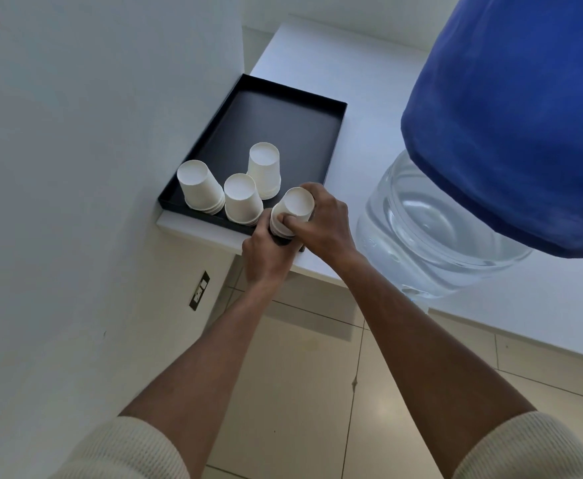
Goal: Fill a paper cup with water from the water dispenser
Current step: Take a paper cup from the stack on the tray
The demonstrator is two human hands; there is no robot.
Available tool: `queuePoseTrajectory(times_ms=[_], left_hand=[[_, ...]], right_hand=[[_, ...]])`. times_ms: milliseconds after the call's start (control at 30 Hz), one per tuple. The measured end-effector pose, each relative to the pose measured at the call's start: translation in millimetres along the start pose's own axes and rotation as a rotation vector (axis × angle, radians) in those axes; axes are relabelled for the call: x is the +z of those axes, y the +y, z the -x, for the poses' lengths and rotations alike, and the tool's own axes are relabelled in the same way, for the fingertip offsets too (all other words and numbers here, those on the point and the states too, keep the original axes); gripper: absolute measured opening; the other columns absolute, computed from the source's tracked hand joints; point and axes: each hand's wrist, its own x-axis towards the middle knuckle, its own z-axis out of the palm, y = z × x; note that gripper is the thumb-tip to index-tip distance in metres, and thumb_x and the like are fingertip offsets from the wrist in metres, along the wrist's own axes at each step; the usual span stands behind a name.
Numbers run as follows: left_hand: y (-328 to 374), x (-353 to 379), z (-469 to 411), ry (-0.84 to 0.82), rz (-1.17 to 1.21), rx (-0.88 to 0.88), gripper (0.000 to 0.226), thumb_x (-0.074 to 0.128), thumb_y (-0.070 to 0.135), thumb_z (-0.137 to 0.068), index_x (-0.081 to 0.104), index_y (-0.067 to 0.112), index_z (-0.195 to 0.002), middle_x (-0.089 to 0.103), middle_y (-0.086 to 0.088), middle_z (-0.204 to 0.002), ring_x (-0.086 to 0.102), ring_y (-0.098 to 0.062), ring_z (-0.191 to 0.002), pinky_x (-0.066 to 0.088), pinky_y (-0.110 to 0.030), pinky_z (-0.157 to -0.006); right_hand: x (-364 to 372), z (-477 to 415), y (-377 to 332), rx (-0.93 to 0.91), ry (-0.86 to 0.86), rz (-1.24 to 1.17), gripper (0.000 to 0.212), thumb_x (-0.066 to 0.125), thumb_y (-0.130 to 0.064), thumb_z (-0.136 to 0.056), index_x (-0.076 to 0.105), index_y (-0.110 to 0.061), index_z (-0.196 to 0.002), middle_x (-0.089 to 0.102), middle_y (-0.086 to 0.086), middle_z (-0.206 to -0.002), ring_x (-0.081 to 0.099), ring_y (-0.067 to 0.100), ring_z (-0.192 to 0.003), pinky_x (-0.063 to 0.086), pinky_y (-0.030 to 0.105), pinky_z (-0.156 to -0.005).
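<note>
Both hands are closed on the same thing: an upside-down stack of paper cups (292, 210) at the near right corner of the black tray (283, 112), which sits on the white counter (369, 133) against the wall. The right hand (324, 219) wraps the upper part of the stack, thumb across the near side just under the flat bottom that faces up, fingers curled round the far side; its grip looks firm on the topmost cup. The left hand (266, 250) comes in lower and from the near left, fingers shut round the rims at the base of the stack, so that it seems to pin the lower cups down. The stack's long axis runs nearly upright, leaning a little toward the camera's left, and the two grips lie one above the other along it; that is what the coming move turns on. Judging by this, the top cup must be drawn off along that axis, up and away from the left hand, not sideways, or the nested cups may come with it. Three other inverted stacks (238, 198) stand just beside, on the left and behind, close enough to be knocked by a sideways pull. The water bottle (421, 229) of the dispenser, under a blue cover (507, 115), is to the right, nearer the right hand; its tap is not in view. No cup is yet free or filled.
</note>
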Motion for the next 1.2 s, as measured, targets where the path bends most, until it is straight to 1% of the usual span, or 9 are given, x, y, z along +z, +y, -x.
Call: queuePoseTrajectory(times_ms=[67,133,333,600,700,800,933,1067,1200], left_hand=[[-0.3,-0.6,-1.2,0.004,-0.004,0.005,0.052,0.081,0.045,-0.072,0.063,0.030,-0.119,0.080,-0.001,-0.092,0.069,-0.037,-0.089,0.040,-0.032,-0.068],[-1.0,-0.1,-1.9,0.009,-0.010,-0.002,0.052,0.084,0.041,-0.073,0.063,0.029,-0.119,0.080,-0.001,-0.092,0.069,-0.038,-0.090,0.041,-0.032,-0.069],[-3.4,1.0,-4.4,0.007,-0.032,0.008,0.057,0.085,0.037,-0.074,0.063,0.028,-0.126,0.080,-0.002,-0.103,0.070,-0.037,-0.098,0.054,-0.040,-0.080],[-9.4,4.8,-1.3,0.004,-0.025,0.003,0.054,0.080,0.040,-0.078,0.062,0.028,-0.127,0.080,-0.001,-0.105,0.069,-0.035,-0.102,0.051,-0.037,-0.082],[-11.2,5.3,0.1,0.010,-0.050,0.021,0.055,0.082,0.041,-0.080,0.060,0.026,-0.128,0.080,-0.004,-0.103,0.070,-0.036,-0.099,0.055,-0.042,-0.085],[-9.0,2.7,4.8,0.009,-0.055,0.011,0.066,0.083,0.044,-0.079,0.057,0.026,-0.137,0.078,-0.006,-0.091,0.071,-0.032,-0.090,0.056,-0.041,-0.082],[-0.8,-3.9,16.7,0.038,-0.034,-0.014,0.082,0.086,0.041,-0.078,0.049,0.019,-0.147,0.066,0.006,-0.062,0.067,-0.019,-0.069,0.046,-0.027,-0.074],[20.3,-15.7,34.4,0.072,0.060,-0.047,0.052,0.084,0.035,-0.081,0.062,0.017,-0.124,0.066,0.006,-0.058,0.063,-0.001,-0.057,0.047,-0.023,-0.065],[46.6,-27.8,57.9,-0.072,0.358,-0.213,0.022,0.072,0.040,-0.095,0.070,0.019,-0.093,0.063,0.007,-0.055,0.054,-0.012,-0.043,0.050,-0.029,-0.049]], right_hand=[[-4.7,-0.8,-0.6,-0.004,0.004,-0.001,0.050,0.085,-0.028,-0.077,0.066,-0.016,-0.121,0.076,0.003,-0.108,0.067,0.021,-0.094,0.049,0.007,-0.061],[-8.4,-0.4,-1.0,-0.012,0.007,0.002,0.050,0.085,-0.027,-0.077,0.066,-0.015,-0.121,0.076,0.003,-0.108,0.067,0.020,-0.092,0.045,0.003,-0.058],[-17.2,1.4,-8.0,-0.041,0.043,-0.002,0.050,0.086,-0.032,-0.078,0.067,-0.014,-0.121,0.077,0.001,-0.111,0.069,0.024,-0.103,0.056,0.034,-0.090],[-34.8,9.1,-19.0,-0.113,0.096,-0.039,0.050,0.087,-0.032,-0.080,0.066,-0.014,-0.122,0.076,-0.001,-0.112,0.071,0.020,-0.103,0.055,0.032,-0.091],[-43.4,17.2,-24.5,-0.149,0.171,-0.081,0.049,0.087,-0.031,-0.080,0.066,-0.014,-0.121,0.076,-0.003,-0.111,0.070,0.019,-0.098,0.059,0.039,-0.087],[-54.5,27.5,-31.6,-0.166,0.220,-0.133,0.050,0.088,-0.030,-0.080,0.065,-0.014,-0.123,0.073,-0.009,-0.108,0.069,0.011,-0.098,0.063,0.041,-0.080],[-71.6,46.9,-38.1,-0.197,0.223,-0.181,0.055,0.088,-0.030,-0.082,0.063,-0.014,-0.129,0.069,-0.011,-0.112,0.066,0.007,-0.102,0.065,0.027,-0.074],[-89.8,75.8,-36.6,-0.200,0.214,-0.235,0.060,0.088,-0.030,-0.083,0.061,-0.014,-0.134,0.065,-0.013,-0.120,0.064,0.007,-0.109,0.063,0.018,-0.079],[-102.9,111.9,-24.3,-0.176,0.251,-0.302,0.059,0.089,-0.028,-0.082,0.061,-0.014,-0.132,0.064,-0.015,-0.125,0.064,0.002,-0.116,0.061,0.015,-0.084]])
